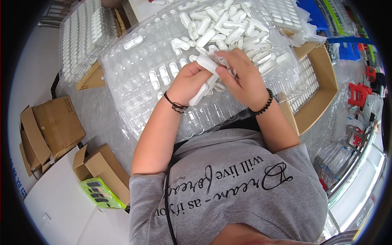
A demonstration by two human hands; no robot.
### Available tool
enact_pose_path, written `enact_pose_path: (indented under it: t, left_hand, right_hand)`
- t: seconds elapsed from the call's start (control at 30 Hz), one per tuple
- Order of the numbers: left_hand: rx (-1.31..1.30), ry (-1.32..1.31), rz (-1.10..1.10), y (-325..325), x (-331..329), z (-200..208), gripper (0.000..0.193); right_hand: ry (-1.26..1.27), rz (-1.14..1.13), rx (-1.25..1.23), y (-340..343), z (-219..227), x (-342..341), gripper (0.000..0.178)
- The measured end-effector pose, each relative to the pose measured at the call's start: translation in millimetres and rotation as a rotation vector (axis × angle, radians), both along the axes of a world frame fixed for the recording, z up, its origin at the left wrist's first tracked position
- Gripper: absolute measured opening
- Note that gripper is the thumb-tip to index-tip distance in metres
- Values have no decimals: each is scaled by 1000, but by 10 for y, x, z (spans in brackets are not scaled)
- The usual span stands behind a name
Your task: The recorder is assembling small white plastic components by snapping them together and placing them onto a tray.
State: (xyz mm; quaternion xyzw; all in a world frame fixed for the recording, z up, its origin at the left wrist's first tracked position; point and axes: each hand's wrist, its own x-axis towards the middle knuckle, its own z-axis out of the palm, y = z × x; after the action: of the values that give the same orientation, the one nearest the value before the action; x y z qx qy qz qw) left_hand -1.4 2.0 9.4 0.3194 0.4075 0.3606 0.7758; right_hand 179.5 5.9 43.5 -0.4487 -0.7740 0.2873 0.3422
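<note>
1. The left hand (191, 80) was closed around a white capsule-shaped casing (207, 64), which lay slantwise across its fingertips, between the two hands and above the tray.
2. A second white casing (199, 94) jutted out below the left palm, pointing toward the wrist; whether the fingers gripped it too could not be told.
3. The right hand (243, 75) was just beside the left, fingers bent and the gap between thumb and forefinger narrow, with white plastic behind them; I cannot tell whether it gripped a piece or only touched one.
4. Beneath both hands spread a clear plastic blister tray (118, 77) with rows of moulded cavities.
5. Beyond the hands, a loose heap of white casings (228, 30) lay on the tray, tumbled at many angles.
6. Left of the heap, a short row of seated casings (164, 76) sat in neighbouring cavities, while a lone casing (134, 42) lay farther off toward the tray's far left.
7. On the right, an open cardboard box (328, 77) held a filled tray (308, 79); at the upper left rose a stack of filled trays (86, 41).
8. A dark cord bracelet (175, 103) circled the left wrist, and a black beaded bracelet (267, 103) the right.
</note>
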Motion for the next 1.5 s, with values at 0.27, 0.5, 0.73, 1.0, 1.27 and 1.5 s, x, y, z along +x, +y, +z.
enact_pose_path:
  t: [0.27, 0.5, 0.73, 1.0, 1.27, 1.5]
  left_hand:
    - [11, -47, -38, 8, -51, -63, 21]
    - [-58, -124, 49, -23, 27, 44, 27]
    - [-63, -158, 52, 27, -44, 40, 37]
    - [-21, -88, -62, -3, -19, 85, 36]
    - [40, -125, -126, 10, -71, 43, 35]
    - [222, 3, -40, 13, 11, 12, 32]
  right_hand:
    - [75, 49, -55, 14, -107, 12, 31]
    - [497, 7, -513, 16, -119, -56, 25]
    - [746, 57, -881, 40, -18, 71, 37]
    - [736, 198, -505, -11, -142, 41, 43]
    - [435, 59, -299, 53, -81, 2, 24]
    - [411, -98, -415, 18, -26, 14, 24]
